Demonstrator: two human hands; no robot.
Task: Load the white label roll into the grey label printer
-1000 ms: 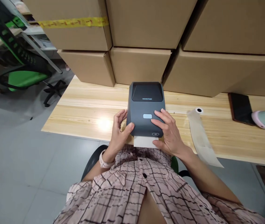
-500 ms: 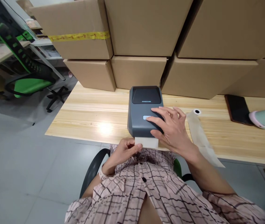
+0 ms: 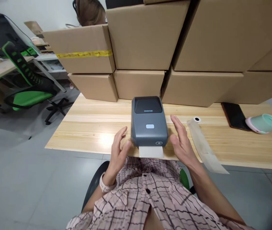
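A dark grey label printer [image 3: 148,123] stands near the front edge of a light wooden table [image 3: 90,127]. A white label [image 3: 151,152] sticks out of its front slot. My left hand [image 3: 118,151] hovers just left of the printer with fingers stretched and apart, holding nothing. My right hand [image 3: 182,143] is held flat and open just right of the printer, not touching it. A pale watch band sits on my left wrist.
Stacked cardboard boxes [image 3: 145,41] wall off the back of the table. A strip of backing paper with a small roll core [image 3: 201,140] lies to the right, then a black phone [image 3: 234,115] and a tipped mint cup [image 3: 265,123]. A green office chair [image 3: 27,86] stands at left. Another person's head shows behind the boxes.
My right hand has lifted off the printer's top and drawn to its right side. My left hand has let go of the label and risen beside the printer, open.
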